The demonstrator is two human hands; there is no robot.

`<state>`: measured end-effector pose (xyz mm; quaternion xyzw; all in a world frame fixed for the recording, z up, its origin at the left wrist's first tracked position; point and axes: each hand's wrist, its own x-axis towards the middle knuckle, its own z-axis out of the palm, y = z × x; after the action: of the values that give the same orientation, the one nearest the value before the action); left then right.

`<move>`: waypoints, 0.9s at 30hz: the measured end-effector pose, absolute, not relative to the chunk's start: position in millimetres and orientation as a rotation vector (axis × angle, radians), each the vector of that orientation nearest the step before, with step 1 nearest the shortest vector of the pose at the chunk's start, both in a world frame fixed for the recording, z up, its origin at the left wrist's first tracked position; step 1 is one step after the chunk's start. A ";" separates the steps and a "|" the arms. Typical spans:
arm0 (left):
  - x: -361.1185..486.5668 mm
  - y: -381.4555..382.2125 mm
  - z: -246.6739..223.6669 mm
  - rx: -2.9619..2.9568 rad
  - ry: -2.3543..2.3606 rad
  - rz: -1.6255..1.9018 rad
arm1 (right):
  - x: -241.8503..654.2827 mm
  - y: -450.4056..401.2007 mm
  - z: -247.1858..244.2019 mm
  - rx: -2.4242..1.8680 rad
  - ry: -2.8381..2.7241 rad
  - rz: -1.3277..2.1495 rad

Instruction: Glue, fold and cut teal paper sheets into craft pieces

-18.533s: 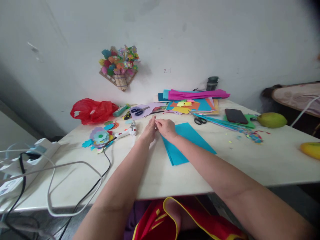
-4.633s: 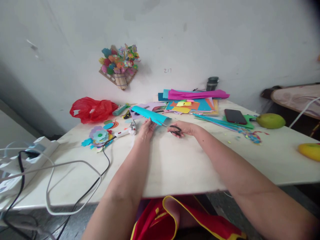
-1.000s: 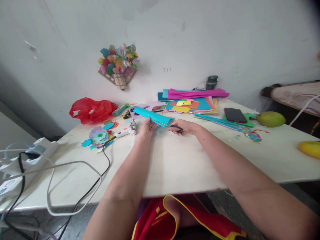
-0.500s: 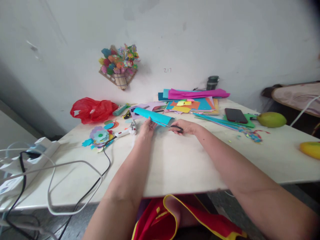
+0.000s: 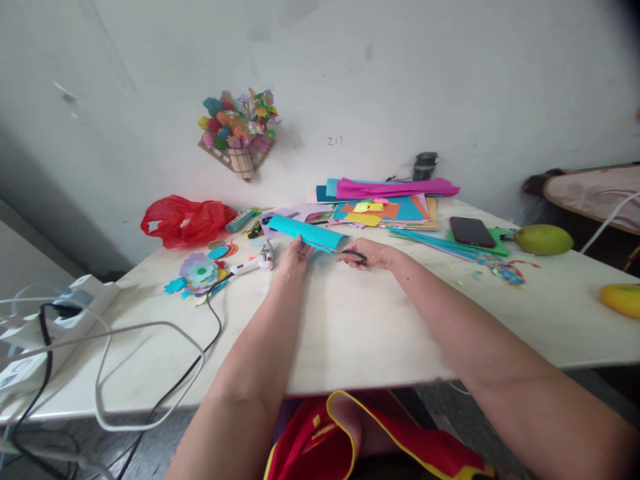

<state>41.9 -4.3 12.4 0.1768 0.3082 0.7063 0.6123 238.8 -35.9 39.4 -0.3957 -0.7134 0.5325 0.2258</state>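
Note:
Near the middle of the table, my left hand (image 5: 296,255) grips the lower edge of a folded blue paper (image 5: 307,232) from below. The paper slants down to the right, its layers parting at the right end. My right hand (image 5: 367,254) is closed round the black handles of scissors (image 5: 356,255). The scissors are at the paper's right end; their blades are too small and blurred to make out.
A glue gun (image 5: 253,261), paper flowers (image 5: 200,270) and a red bag (image 5: 185,220) lie left. Behind are stacked papers (image 5: 385,210). A phone (image 5: 471,231), blue strips (image 5: 435,243) and a green mango (image 5: 543,239) lie right. Cables and a power strip (image 5: 95,308) are far left.

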 end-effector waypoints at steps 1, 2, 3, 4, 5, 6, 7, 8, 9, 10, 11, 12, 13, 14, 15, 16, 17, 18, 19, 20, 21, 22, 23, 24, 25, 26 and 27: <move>41.7 -4.1 12.3 0.406 0.714 1.628 | 238.6 -36.2 39.8 -1.092 -1.958 1.477; 41.5 -3.8 12.2 0.408 0.717 1.626 | 238.5 -36.3 40.1 -1.090 -1.952 1.485; 41.3 -3.5 12.0 0.413 0.718 1.625 | 238.5 -36.3 40.2 -1.085 -1.951 1.486; 41.0 -3.1 11.7 0.419 0.719 1.624 | 238.7 -35.9 39.9 -1.076 -1.954 1.483; 40.8 -2.7 11.5 0.423 0.720 1.622 | 239.0 -35.3 39.4 -1.066 -1.961 1.476; 40.6 -2.3 11.3 0.422 0.722 1.622 | 239.4 -34.4 38.5 -1.058 -1.969 1.466; 40.5 -2.1 11.2 0.418 0.725 1.622 | 239.9 -33.2 37.5 -1.053 -1.978 1.455; 40.5 -1.9 11.2 0.414 0.726 1.623 | 240.5 -32.0 36.3 -1.050 -1.986 1.445; 40.6 -1.9 11.3 0.409 0.729 1.625 | 240.9 -30.8 35.2 -1.048 -1.993 1.439; 40.8 -2.0 11.5 0.406 0.732 1.626 | 241.2 -29.8 34.4 -1.045 -1.998 1.436; 41.0 -2.2 11.8 0.404 0.734 1.627 | 241.4 -29.2 33.8 -1.043 -2.001 1.434; 41.2 -2.6 12.0 0.403 0.734 1.626 | 241.3 -29.0 33.7 -1.042 -2.003 1.430; 41.4 -3.0 12.4 0.402 0.734 1.625 | 241.1 -29.1 33.9 -1.042 -2.006 1.426; 41.5 -3.4 12.7 0.401 0.731 1.622 | 240.8 -29.6 34.4 -1.045 -2.007 1.422; 41.4 -3.8 13.1 0.399 0.725 1.618 | 240.5 -30.2 35.0 -1.050 -2.008 1.419; 41.2 -4.1 13.5 0.399 0.716 1.615 | 240.3 -30.7 35.5 -1.057 -2.008 1.418; 40.8 -4.4 14.0 0.398 0.709 1.615 | 240.3 -31.1 35.8 -1.062 -2.008 1.419; 40.2 -4.5 14.4 0.397 0.708 1.619 | 240.5 -31.0 35.7 -1.069 -2.008 1.424; 39.6 -4.6 14.8 0.395 0.714 1.626 | 240.9 -30.6 35.1 -1.078 -2.006 1.431; 38.9 -4.5 15.2 0.393 0.726 1.633 | 241.6 -29.7 34.1 -1.086 -2.004 1.440; 38.3 -4.5 15.6 0.391 0.742 1.639 | 242.3 -28.6 32.8 -1.096 -2.001 1.451; 37.8 -4.4 15.9 0.390 0.756 1.643 | 243.1 -27.4 31.4 -1.105 -1.996 1.458; 37.3 -4.4 16.1 0.391 0.765 1.645 | 243.8 -26.2 30.0 -1.111 -1.992 1.462; 37.0 -4.4 16.2 0.394 0.768 1.646 | 244.3 -25.3 28.9 -1.113 -1.988 1.464; 36.9 -4.5 16.2 0.397 0.766 1.646 | 244.8 -24.6 28.1 -1.111 -1.987 1.464; 36.8 -4.6 16.2 0.398 0.763 1.647 | 245.0 -24.3 27.8 -1.108 -1.988 1.462; 36.8 -4.8 16.1 0.397 0.761 1.646 | 245.1 -24.4 27.7 -1.106 -1.991 1.460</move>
<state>36.8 -4.8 16.1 0.1712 0.3280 0.7099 0.5993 245.1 -24.4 27.7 -0.3990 -0.7187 0.5268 0.2164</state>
